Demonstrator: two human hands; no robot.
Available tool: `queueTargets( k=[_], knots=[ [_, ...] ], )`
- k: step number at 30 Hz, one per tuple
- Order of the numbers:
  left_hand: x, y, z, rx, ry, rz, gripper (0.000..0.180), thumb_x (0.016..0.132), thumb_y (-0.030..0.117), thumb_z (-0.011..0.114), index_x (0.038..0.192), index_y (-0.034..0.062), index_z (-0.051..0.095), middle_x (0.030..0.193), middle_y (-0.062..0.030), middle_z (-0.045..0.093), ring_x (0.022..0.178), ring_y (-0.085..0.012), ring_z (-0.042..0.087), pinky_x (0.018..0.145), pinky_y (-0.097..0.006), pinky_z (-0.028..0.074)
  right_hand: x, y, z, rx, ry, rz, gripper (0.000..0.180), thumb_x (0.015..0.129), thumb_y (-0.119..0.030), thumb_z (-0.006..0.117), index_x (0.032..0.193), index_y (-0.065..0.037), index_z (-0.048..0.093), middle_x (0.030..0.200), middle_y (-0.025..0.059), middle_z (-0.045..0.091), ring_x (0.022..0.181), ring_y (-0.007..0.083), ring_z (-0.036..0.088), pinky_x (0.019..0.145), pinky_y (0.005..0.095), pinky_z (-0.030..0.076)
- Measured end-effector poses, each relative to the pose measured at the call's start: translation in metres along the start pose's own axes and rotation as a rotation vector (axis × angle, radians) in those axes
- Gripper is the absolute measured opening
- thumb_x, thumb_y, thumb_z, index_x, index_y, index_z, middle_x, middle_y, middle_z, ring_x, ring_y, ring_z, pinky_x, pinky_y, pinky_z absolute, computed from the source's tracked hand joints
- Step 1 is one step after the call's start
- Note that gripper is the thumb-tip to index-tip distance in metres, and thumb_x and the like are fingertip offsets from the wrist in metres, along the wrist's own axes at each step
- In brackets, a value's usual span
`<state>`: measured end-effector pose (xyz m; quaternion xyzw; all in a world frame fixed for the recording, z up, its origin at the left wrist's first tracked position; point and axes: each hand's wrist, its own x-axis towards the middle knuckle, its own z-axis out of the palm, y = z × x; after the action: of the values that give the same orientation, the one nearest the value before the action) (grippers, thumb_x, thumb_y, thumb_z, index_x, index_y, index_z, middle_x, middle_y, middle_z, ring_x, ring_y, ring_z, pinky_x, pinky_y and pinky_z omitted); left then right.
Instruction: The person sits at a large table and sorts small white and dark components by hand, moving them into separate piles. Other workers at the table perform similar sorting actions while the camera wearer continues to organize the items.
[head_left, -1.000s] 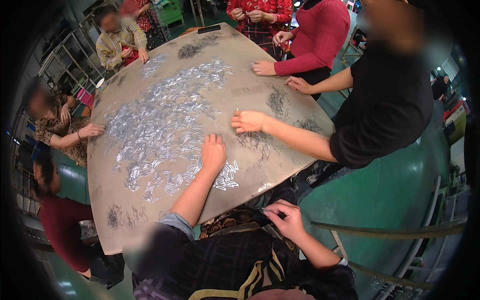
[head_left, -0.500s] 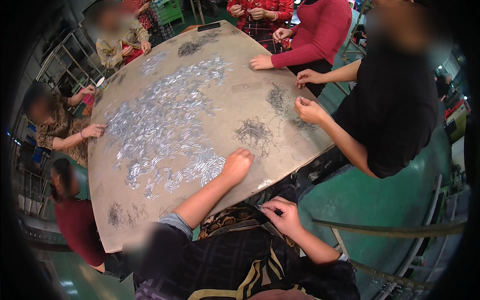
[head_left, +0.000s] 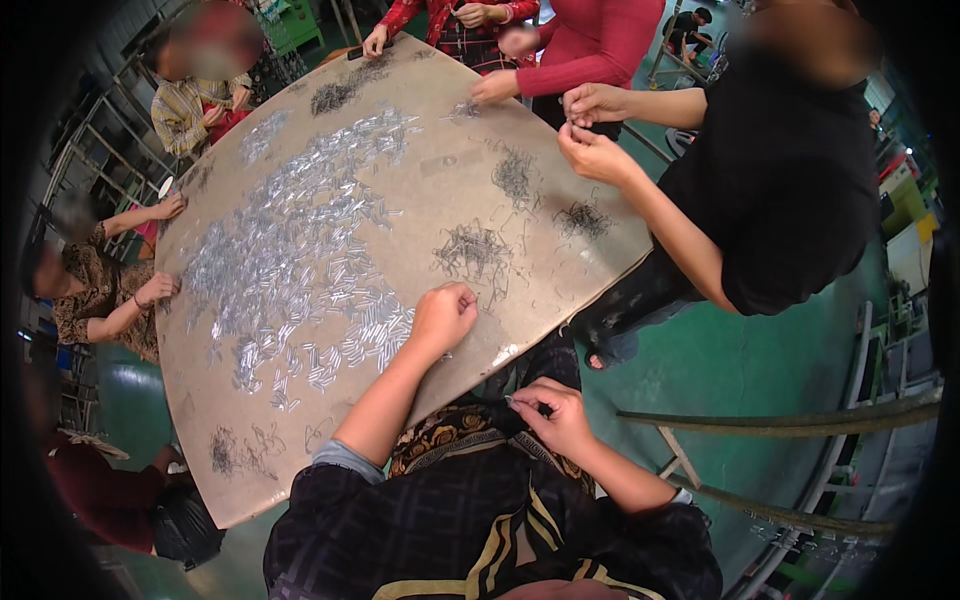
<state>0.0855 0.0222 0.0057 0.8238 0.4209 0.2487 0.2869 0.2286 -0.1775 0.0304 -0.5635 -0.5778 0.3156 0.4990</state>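
My left hand (head_left: 445, 318) is closed above the near part of the table, its fingertips pressed together. Whatever they hold, if anything, is too small to make out. Just beyond it lies a tangled pile of thin dark wire hooks (head_left: 472, 252), and to its left spreads a wide scatter of shiny silver metal tubes (head_left: 300, 260). My right hand (head_left: 555, 418) is off the table's near edge, in front of my body. Its thumb and fingers pinch a small silver metal piece (head_left: 513, 401), whose exact kind I cannot tell.
Several people stand around the brown-covered table (head_left: 400, 240). Nearest on the right, a person in black (head_left: 790, 190) works with both hands together. More wire piles (head_left: 515, 175) lie near the edges. A metal rail (head_left: 780, 425) runs at my right.
The whole view has shifted, so the table sits further left. My left fingers have curled in tighter. The person in black has brought both hands together; a person in red reaches to the far edge.
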Motion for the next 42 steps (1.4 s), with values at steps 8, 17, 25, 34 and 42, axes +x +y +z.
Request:
queueTargets(
  k=[8, 17, 25, 34, 42],
  knots=[
    [-0.068, 0.041, -0.032, -0.790, -0.268, 0.092, 0.007, 0.086, 0.001, 0.066, 0.090, 0.0029, 0.062, 0.093, -0.0041, 0.059, 0.089, -0.0145, 0.055, 0.082, -0.028, 0.042, 0.006, 0.003, 0.004, -0.007, 0.063, 0.038, 0.011, 0.079, 0.003, 0.070, 0.090, 0.002, 0.068, 0.076, 0.0077, 0.063, 0.061, 0.0135, 0.058, 0.057, 0.0254, 0.048],
    [-0.084, 0.045, -0.013, -0.730, -0.308, 0.152, 0.005, 0.088, 0.004, 0.065, 0.092, 0.0029, 0.062, 0.095, -0.0063, 0.059, 0.092, -0.0172, 0.057, 0.084, -0.030, 0.044, 0.004, 0.003, 0.003, -0.048, 0.050, 0.042, 0.013, 0.078, 0.004, 0.070, 0.090, 0.001, 0.068, 0.076, 0.0085, 0.063, 0.062, 0.0149, 0.059, 0.058, 0.0260, 0.047],
    [-0.092, 0.047, -0.007, -0.696, -0.257, 0.103, 0.010, 0.086, 0.002, 0.065, 0.091, 0.0021, 0.057, 0.092, -0.0076, 0.058, 0.084, -0.0185, 0.056, 0.078, -0.029, 0.044, 0.004, 0.002, 0.003, -0.054, 0.074, 0.031, 0.013, 0.078, 0.005, 0.070, 0.091, 0.001, 0.068, 0.077, 0.0096, 0.063, 0.063, 0.0158, 0.060, 0.058, 0.0260, 0.048],
    [-0.103, 0.052, 0.009, -0.695, -0.117, 0.150, 0.009, 0.089, 0.002, 0.060, 0.097, 0.0020, 0.056, 0.096, -0.0111, 0.064, 0.086, -0.0217, 0.063, 0.077, -0.032, 0.050, 0.005, 0.003, 0.005, -0.085, 0.075, 0.028, 0.010, 0.078, 0.004, 0.071, 0.088, 0.001, 0.069, 0.075, 0.0098, 0.064, 0.061, 0.0172, 0.062, 0.056, 0.0267, 0.048],
    [-0.107, 0.054, 0.008, -0.458, 0.008, 0.379, 0.013, 0.083, -0.005, 0.061, 0.093, 0.0016, 0.056, 0.096, -0.0143, 0.067, 0.087, -0.0287, 0.065, 0.079, -0.036, 0.050, 0.004, 0.004, 0.001, -0.081, 0.023, 0.018, 0.009, 0.077, 0.004, 0.071, 0.086, 0.002, 0.069, 0.077, 0.0103, 0.066, 0.064, 0.0169, 0.063, 0.059, 0.0264, 0.049]
  ],
)
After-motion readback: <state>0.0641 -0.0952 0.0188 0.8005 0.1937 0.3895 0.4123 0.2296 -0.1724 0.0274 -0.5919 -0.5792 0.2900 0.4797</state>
